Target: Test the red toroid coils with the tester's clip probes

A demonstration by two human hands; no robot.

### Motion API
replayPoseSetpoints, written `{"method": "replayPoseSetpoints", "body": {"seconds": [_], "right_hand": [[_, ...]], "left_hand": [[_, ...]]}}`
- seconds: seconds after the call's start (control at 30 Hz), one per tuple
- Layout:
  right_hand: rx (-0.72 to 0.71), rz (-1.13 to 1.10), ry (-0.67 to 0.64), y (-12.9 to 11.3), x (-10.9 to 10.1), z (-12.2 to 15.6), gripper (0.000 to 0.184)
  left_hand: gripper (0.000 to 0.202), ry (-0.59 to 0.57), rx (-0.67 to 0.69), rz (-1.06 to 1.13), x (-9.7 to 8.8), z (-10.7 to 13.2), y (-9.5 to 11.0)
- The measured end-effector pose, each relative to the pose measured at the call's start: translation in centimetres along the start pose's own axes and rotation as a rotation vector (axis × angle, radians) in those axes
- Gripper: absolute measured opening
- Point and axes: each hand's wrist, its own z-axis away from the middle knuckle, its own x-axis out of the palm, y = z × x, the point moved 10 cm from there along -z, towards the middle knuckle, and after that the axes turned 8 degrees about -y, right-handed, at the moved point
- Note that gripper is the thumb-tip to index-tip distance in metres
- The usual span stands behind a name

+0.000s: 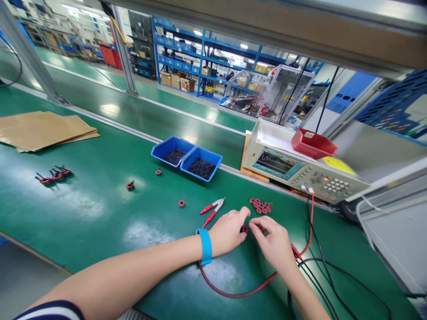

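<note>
My left hand (pixel 228 231), with a blue wristband (pixel 206 246), is closed around a small red-and-black toroidal coil (pixel 244 230), partly covered by the fingers. Close on its right, my right hand (pixel 274 238) has thumb and fingertips pinched together; what lies between them is too small or hidden to make out. A red-handled alligator clip (pixel 213 210) on a red cable rests just beyond my left wrist. Behind my hands lies a cluster of similar coils (pixel 260 206). Single coils lie further left, one (pixel 181 203) near the clip, another (pixel 158 172) by the bins.
Two blue bins (pixel 208 174) hold dark small pieces. A test instrument (pixel 293 166) with a lit screen carries a red tray (pixel 313 143). Red and black cables (pixel 312 222) loop across the right side. Coils with black sleeves (pixel 55 176) and brown sheets (pixel 43 129) lie left.
</note>
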Motion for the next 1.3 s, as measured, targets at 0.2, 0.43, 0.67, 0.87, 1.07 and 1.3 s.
{"method": "replayPoseSetpoints", "body": {"seconds": [0.2, 0.43, 0.67, 0.87, 1.07, 1.3], "right_hand": [[-0.139, 0.222, 0.041, -2.2, 0.2, 1.0, 0.018], [-0.262, 0.392, 0.005, -3.4, 1.2, 1.6, 0.019], [-0.100, 0.063, 0.113, -0.9, -0.7, 1.2, 0.020], [-0.006, -0.095, 0.091, 1.2, -1.4, 0.8, 0.020], [0.042, -0.068, -0.042, 2.3, 0.2, 0.7, 0.014], [-0.027, -0.072, -0.046, 0.9, 0.3, 0.7, 0.012]], "left_hand": [[0.041, 0.021, 0.011, -0.017, 0.2, -0.1, -0.1], [0.042, 0.028, 0.005, -0.016, -0.1, -0.1, -0.2], [0.041, 0.002, 0.011, 0.024, -0.4, 0.0, 0.1], [0.046, -0.027, 0.009, 0.052, -0.1, -0.1, -0.3], [0.049, -0.060, 0.031, 0.066, 0.2, -0.2, -0.1], [0.046, -0.079, 0.056, 0.064, 0.2, -0.2, 0.3]]}}
